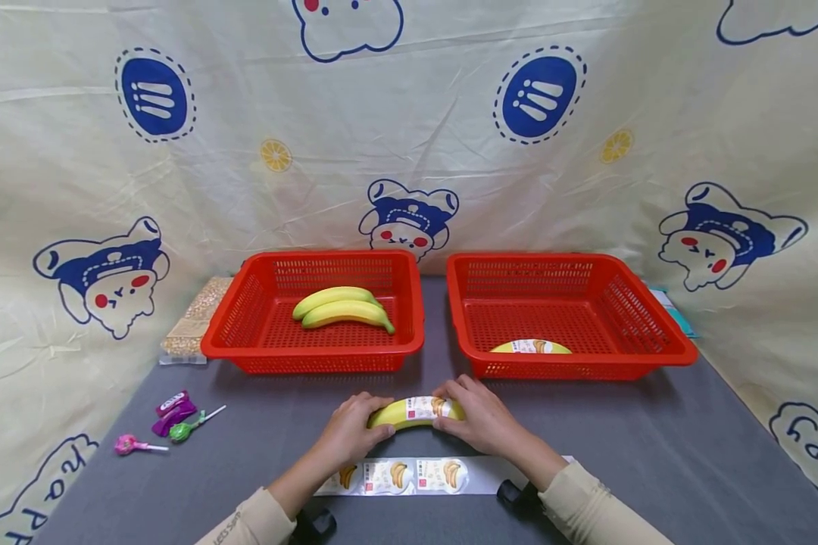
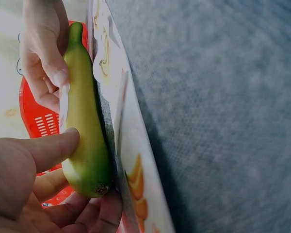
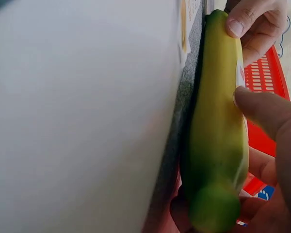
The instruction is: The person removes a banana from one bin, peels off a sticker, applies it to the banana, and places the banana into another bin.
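Note:
A yellow banana with greenish ends lies on the grey table between both hands, and a white printed label is on its upper side. My left hand grips the banana's left end, thumb on the near side and fingers behind, as the left wrist view shows. At the other end my right hand holds the banana; its thumb presses by the label's edge. In front of the banana lies a strip of banana labels, partly hidden by the forearms.
Two bananas lie in the left red basket. The right red basket holds a labelled banana. Lollipops and a purple-wrapped candy are at the left. A bag of grains stands beside the left basket.

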### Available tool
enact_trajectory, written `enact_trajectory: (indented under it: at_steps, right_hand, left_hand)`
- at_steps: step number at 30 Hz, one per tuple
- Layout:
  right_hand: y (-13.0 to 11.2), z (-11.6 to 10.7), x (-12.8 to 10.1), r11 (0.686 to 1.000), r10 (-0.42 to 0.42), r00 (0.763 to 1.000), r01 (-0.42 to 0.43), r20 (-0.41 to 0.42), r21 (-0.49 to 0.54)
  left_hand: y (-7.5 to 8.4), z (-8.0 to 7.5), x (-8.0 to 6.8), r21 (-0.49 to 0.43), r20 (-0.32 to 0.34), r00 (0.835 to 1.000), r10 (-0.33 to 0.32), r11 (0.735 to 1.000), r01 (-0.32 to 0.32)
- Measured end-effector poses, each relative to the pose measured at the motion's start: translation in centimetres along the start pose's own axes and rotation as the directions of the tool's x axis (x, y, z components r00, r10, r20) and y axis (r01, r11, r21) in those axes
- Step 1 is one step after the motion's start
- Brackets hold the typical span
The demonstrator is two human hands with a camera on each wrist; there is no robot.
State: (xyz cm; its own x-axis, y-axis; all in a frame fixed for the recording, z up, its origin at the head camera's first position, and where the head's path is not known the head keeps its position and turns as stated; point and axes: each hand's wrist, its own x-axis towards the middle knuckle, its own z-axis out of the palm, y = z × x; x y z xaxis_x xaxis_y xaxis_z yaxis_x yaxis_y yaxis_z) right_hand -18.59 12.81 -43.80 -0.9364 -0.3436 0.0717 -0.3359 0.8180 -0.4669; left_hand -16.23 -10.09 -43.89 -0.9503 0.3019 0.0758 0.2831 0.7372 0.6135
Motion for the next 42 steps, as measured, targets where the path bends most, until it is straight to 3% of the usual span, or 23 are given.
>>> enact_trajectory:
  at_steps: [8,13,18,23,29,31,35,37,42]
  right_hand:
    - [1.6,-1.0,-1.3,0.983,0.045,0.998,-0.037,-0.042,0.180]
    - [3.5,-2.0,-2.5,0.951,0.113,0.992,-0.094,-0.048,0.293]
    - [5.8,-3.5,-3.8,0.905,0.227,0.972,-0.187,-0.061,0.383]
    - [8.1,-5.2,-4.8,0.823,0.344,0.937,-0.266,-0.068,0.502]
    - [10.3,-7.1,-5.4,0.712,0.431,0.898,-0.284,-0.081,0.642]
    - [10.8,-7.6,-5.5,0.654,0.448,0.890,-0.263,-0.084,0.709]
    - [11.4,-8.3,-5.5,0.508,0.467,0.880,-0.191,-0.082,0.840]
    - [11.5,-8.5,-5.5,0.453,0.473,0.877,-0.165,-0.079,0.876]
    - [11.6,-8.8,-5.3,0.402,0.487,0.870,-0.147,-0.076,0.904]
  left_hand:
    - [0.2,0.0,-0.2,0.014,-0.014,1.000,0.024,1.000,-0.024]
    - [0.2,0.0,-0.1,0.017,-0.009,1.000,0.016,1.000,-0.016]
    - [0.1,0.1,0.0,0.017,-0.004,1.000,0.002,1.000,-0.002]
    - [0.1,0.1,0.0,0.022,-0.004,1.000,0.000,1.000,0.000]
    - [0.1,0.1,0.0,0.026,0.003,1.000,-0.011,1.000,0.011]
    - [0.1,0.1,0.0,0.026,0.005,1.000,-0.014,1.000,0.014]
    - [0.1,0.1,-0.1,0.025,0.007,1.000,-0.017,1.000,0.017]
    - [0.1,0.1,-0.1,0.025,0.006,1.000,-0.017,1.000,0.017]
    - [0.1,0.2,-0.1,0.027,0.000,1.000,-0.016,1.000,0.016]
